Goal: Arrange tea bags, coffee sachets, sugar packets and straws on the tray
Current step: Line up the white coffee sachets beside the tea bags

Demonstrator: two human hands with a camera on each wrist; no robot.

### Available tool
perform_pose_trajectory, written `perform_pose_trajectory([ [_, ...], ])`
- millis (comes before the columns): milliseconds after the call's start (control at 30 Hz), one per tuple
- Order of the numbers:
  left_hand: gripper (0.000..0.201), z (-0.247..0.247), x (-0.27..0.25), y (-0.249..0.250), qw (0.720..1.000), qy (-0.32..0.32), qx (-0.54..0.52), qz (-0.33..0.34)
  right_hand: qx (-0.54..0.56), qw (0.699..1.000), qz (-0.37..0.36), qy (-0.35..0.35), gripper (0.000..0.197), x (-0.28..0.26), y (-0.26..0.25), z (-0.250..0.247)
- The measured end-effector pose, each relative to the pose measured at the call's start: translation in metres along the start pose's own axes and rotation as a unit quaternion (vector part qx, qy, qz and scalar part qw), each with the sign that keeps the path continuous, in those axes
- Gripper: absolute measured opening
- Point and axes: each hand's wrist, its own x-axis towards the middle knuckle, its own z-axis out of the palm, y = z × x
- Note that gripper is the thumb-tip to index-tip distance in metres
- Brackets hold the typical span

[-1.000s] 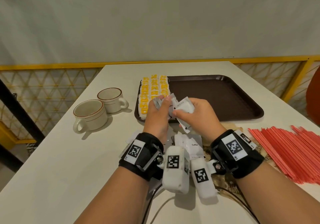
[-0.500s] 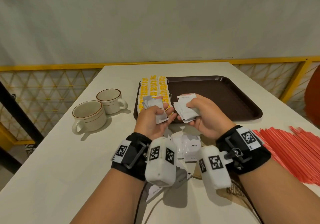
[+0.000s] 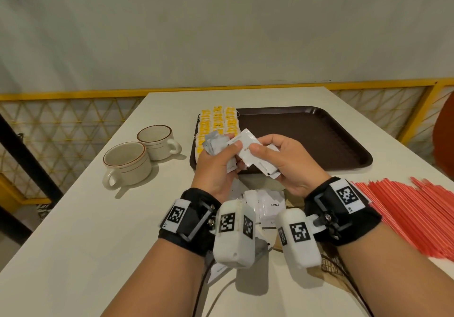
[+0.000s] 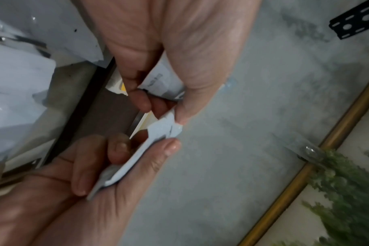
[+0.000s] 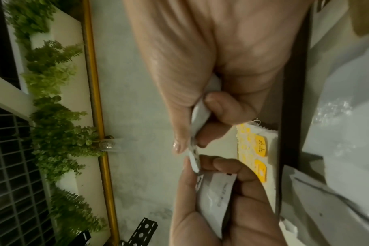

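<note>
Just in front of the brown tray, both hands meet above the table. My left hand grips a small fanned stack of grey-white sachets. My right hand pinches white coffee sachets, whose upper end lies against the left thumb. In the left wrist view my left hand holds a printed sachet. In the right wrist view my right hand pinches sachets seen edge-on. Yellow tea bags lie in rows at the tray's left end. Red straws lie right of the hands.
Two cream cups stand left of the tray. More loose coffee sachets lie on the table under my wrists. A yellow railing runs behind the table's far edge.
Half a second ago the hands were apart, each holding its own sachets. They have since come together, and the right hand's sachets now touch the left hand's stack.
</note>
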Motion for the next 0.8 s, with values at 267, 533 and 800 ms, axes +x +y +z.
perform_pose_trajectory([
  [267, 0.016, -0.009, 0.001, 0.01, 0.974, -0.037, -0.137, -0.179, -0.083, 0.992, -0.086, -0.03, 0.038, 0.001, 0.001, -0.002],
  [533, 0.017, -0.004, 0.005, 0.002, 0.999, 0.007, 0.032, -0.036, -0.127, 0.976, -0.13, 0.123, 0.007, 0.007, 0.005, -0.007],
  [800, 0.058, 0.008, 0.002, -0.01, 0.992, 0.001, 0.124, 0.037, -0.265, 0.95, -0.158, 0.053, 0.016, 0.002, 0.005, 0.001],
])
